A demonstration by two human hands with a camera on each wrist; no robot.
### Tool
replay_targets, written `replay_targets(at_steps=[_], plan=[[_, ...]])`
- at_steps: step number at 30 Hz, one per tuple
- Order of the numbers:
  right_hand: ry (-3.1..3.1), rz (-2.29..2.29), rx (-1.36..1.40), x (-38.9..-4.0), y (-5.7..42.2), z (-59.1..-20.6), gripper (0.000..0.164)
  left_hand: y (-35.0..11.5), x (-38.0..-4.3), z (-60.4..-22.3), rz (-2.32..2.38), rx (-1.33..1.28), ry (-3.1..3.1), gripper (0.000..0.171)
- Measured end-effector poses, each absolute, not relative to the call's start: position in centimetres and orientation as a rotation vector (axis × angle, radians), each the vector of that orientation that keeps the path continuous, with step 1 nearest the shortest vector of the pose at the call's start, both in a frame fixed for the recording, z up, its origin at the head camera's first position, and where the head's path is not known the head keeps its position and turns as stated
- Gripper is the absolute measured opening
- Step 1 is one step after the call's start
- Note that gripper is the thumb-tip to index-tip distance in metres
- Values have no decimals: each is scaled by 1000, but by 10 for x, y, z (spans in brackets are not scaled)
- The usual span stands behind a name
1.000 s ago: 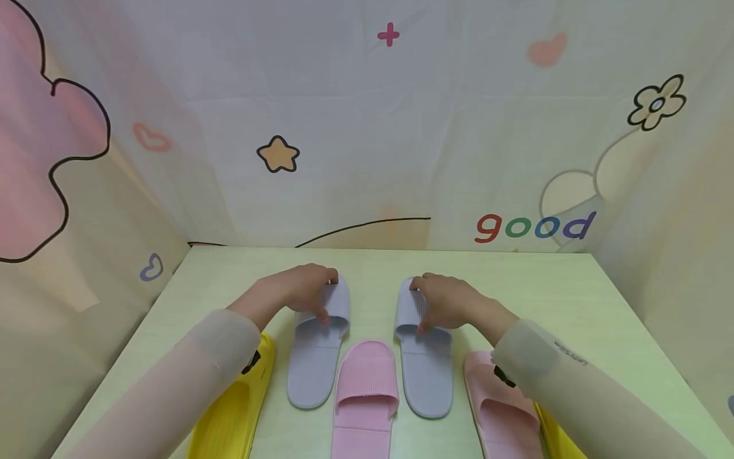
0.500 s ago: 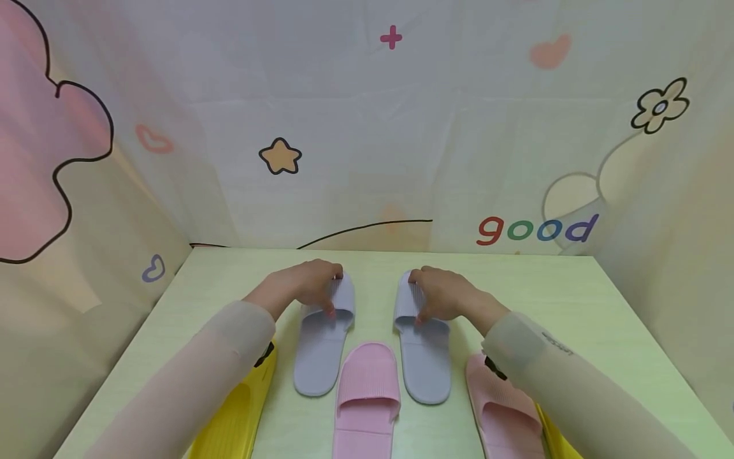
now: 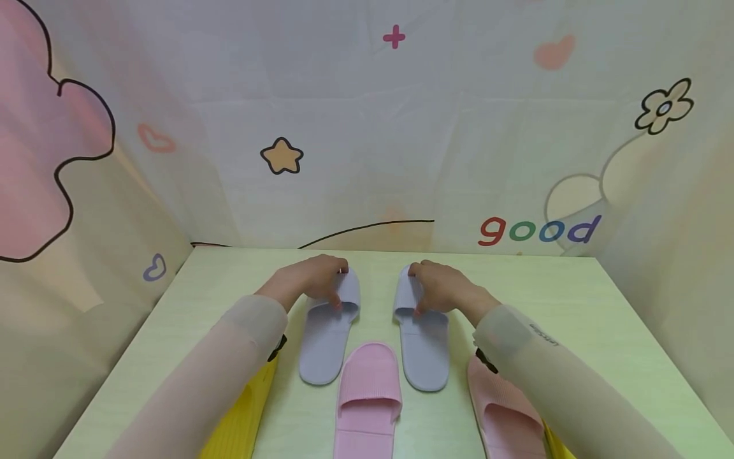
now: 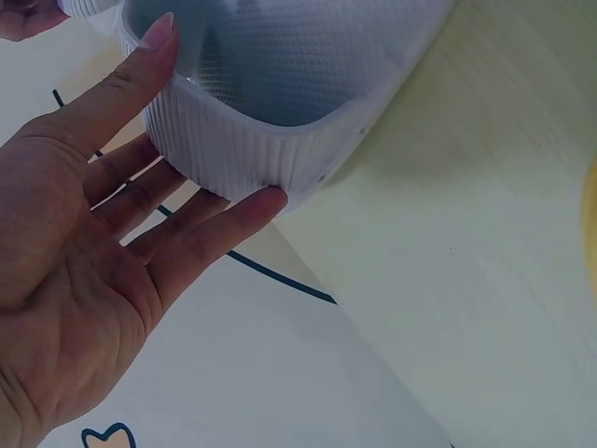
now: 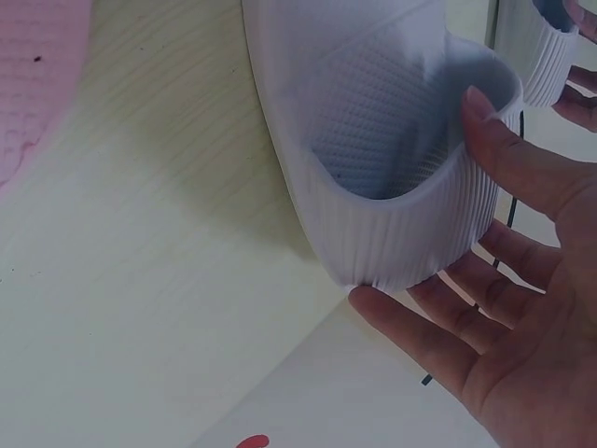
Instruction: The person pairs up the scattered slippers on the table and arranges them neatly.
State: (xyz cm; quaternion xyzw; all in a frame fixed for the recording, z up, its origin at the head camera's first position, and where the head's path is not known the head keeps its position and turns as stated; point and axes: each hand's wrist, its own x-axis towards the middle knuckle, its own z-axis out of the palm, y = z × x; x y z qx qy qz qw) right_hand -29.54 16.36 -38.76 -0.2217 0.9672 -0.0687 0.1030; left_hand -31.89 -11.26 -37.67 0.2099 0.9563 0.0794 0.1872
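Near the far edge of the pale table [image 3: 545, 287], the left hand [image 3: 312, 280] and right hand [image 3: 444, 287] pinch the left grey slipper [image 3: 323, 350] and right grey slipper [image 3: 425, 357] by their ribbed uppers [image 4: 229, 149], a sensible hold for probably light, pliant foam.

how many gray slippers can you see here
2: the left gray slipper, gripped by the left hand, and the right gray slipper, gripped by the right hand. The sleeves could hide more.

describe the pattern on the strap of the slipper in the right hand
The strap has fine parallel ribs; the right wrist view shows it best.
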Motion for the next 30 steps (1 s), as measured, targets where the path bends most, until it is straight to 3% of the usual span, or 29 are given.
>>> replay_targets(at_steps=[30], plan=[[2929,-260,-562,-322,158,-398,81,-103,-342,-391,396,556,2768,81]])
